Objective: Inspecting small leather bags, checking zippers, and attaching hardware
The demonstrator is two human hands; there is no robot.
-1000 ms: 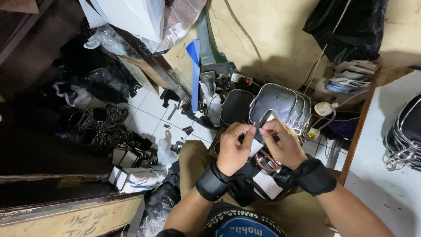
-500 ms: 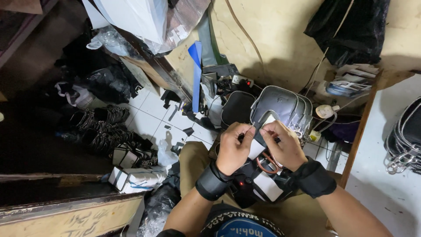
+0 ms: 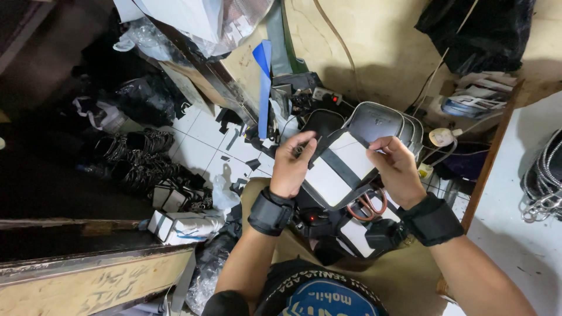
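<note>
A blue strip (image 3: pixel 264 88) leans on the yellow wall (image 3: pixel 374 41), and a power strip (image 3: pixel 326 95) with a red light lies at the foot of it. Black bags (image 3: pixel 374 120) stand in a row by the wall, near a white plug (image 3: pixel 440 137). On the tiled floor (image 3: pixel 205 143) lie black scraps (image 3: pixel 252 164), a heap of chains (image 3: pixel 137 161) and small white boxes (image 3: pixel 175 225).

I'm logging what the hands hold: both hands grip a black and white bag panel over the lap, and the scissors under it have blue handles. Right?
Not quite. The head view shows both the left hand and the right hand gripping the black and white bag panel over the lap, but the scissors under it have reddish-brown handles, not blue.
</note>
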